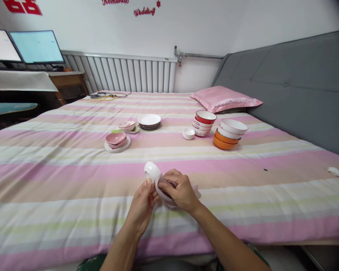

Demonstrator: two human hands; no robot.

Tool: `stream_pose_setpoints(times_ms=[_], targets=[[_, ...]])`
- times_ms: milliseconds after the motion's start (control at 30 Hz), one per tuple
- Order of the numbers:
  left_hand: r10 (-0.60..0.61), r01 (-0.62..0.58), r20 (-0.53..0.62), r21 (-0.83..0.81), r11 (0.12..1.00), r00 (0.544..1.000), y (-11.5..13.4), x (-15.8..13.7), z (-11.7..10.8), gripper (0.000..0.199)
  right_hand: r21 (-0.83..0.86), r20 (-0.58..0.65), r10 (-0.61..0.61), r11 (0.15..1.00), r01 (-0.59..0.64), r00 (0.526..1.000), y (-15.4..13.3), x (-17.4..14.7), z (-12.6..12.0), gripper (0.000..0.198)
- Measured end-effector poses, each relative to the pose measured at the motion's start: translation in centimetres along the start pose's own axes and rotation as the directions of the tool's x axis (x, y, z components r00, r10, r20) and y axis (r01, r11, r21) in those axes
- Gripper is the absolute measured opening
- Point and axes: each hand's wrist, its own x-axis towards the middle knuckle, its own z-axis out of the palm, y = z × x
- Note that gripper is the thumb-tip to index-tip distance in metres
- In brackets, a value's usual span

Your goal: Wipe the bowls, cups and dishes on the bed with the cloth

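Just in front of me, above the striped bedspread, my left hand (145, 199) pinches a small white bowl-like piece (151, 170), tilted on its side. Against it sits a pale pink, rounded, half-see-through thing (169, 201) with a curved rim; whether the two are joined I cannot tell. My right hand (180, 188) is closed on this pale thing, thumb and fingers at its rim. A pale tip (197, 191) sticks out to the right behind that hand. My fingers hide much of both pieces.
Farther back on the bed stand pink bowls on plates (116, 140), oval dishes (127, 126), a plate stack (149, 120), small white dishes (188, 133), red-rimmed bowls (205, 122) and a white-and-orange bowl stack (230, 133). A pink pillow (224, 98) lies by the grey headboard (293, 79).
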Motion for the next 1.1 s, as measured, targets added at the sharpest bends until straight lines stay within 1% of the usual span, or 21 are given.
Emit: stream_pose_setpoints(times_ms=[133,233,333,567,733,833,933,1000,1100], targets=[[-0.002,0.003,-0.018,0.020,1.000,1.000,-0.1,0.0,-0.2,0.025,-0.036,0.000,-0.019,0.999,0.019,1.000,-0.2,-0.2,-0.1,0.012],[-0.010,0.010,-0.005,0.017,1.000,1.000,-0.1,-0.1,-0.1,0.025,-0.059,-0.002,-0.031,0.998,0.031,1.000,-0.3,-0.2,-0.2,0.014],[-0.027,0.027,0.008,0.002,1.000,1.000,0.0,-0.1,0.0,0.023,-0.100,0.004,-0.061,0.993,0.061,0.998,-0.4,-0.1,-0.2,0.011],[-0.066,0.068,0.026,-0.073,0.995,0.997,0.1,-0.2,0.2,0.020,-0.203,0.003,-0.216,0.956,0.212,0.976,-0.4,-0.2,0.1,0.009],[-0.085,0.088,0.049,-0.065,0.994,0.995,0.7,-0.2,0.2,0.016,-0.313,-0.015,-0.339,0.895,0.317,0.941,-0.1,-0.3,0.2,0.011],[-0.044,0.046,0.050,-0.046,0.998,0.998,1.4,-0.2,0.1,0.020,-0.421,-0.007,-0.393,0.835,0.354,0.919,0.1,-0.4,0.2,0.017],[0.029,-0.025,0.053,-0.079,0.997,0.998,1.7,-0.2,0.1,0.027,-0.507,0.035,-0.422,0.774,0.380,0.906,0.0,-0.6,0.3,0.019],[0.076,-0.072,0.046,-0.091,0.993,0.996,1.7,-0.3,0.1,0.034,-0.535,0.061,-0.432,0.747,0.395,0.900,-0.1,-0.7,0.4,0.019],[0.115,-0.112,0.022,-0.108,0.988,0.993,1.6,-0.3,0.0,0.043,-0.550,0.070,-0.453,0.726,0.414,0.889,-0.1,-0.8,0.6,0.020]])
